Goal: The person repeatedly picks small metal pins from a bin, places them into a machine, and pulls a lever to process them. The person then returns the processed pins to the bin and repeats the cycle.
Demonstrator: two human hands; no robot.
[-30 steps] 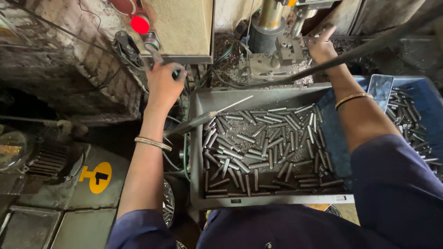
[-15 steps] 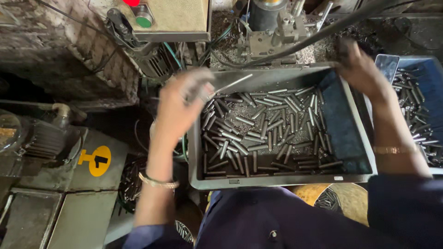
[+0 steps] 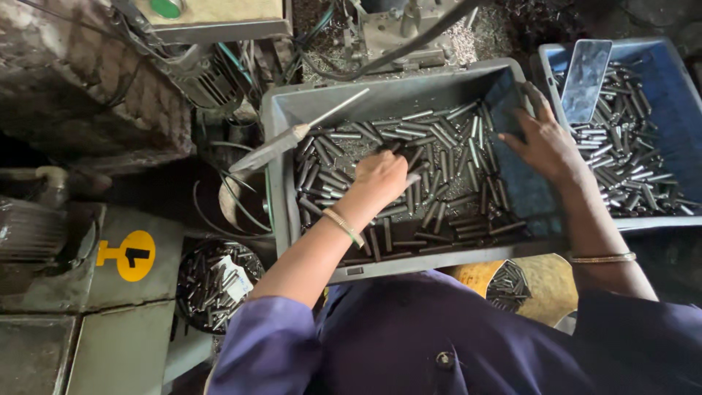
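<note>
A grey plastic tray (image 3: 281, 146) rests on my lap, filled with several short dark metal rods (image 3: 446, 157). My left hand (image 3: 379, 179) is down inside the tray, fingers curled over rods near its middle; whether it grips any is hidden by the hand. My right hand (image 3: 542, 143) lies flat with fingers spread on the right side of the tray, touching the rods and the bare blue-grey bottom. A thin bangle sits on each wrist.
A blue tray (image 3: 669, 66) of similar rods stands to the right, with a phone (image 3: 585, 69) propped in it. A long metal tool (image 3: 292, 139) leans over the grey tray's left rim. A machine with a green button (image 3: 167, 9) is ahead; a round tub of rods (image 3: 212, 281) sits lower left.
My left hand came down from the machine's panel into the tray. My right hand moved from the machine back to the tray's right side. The view tilted downward.
</note>
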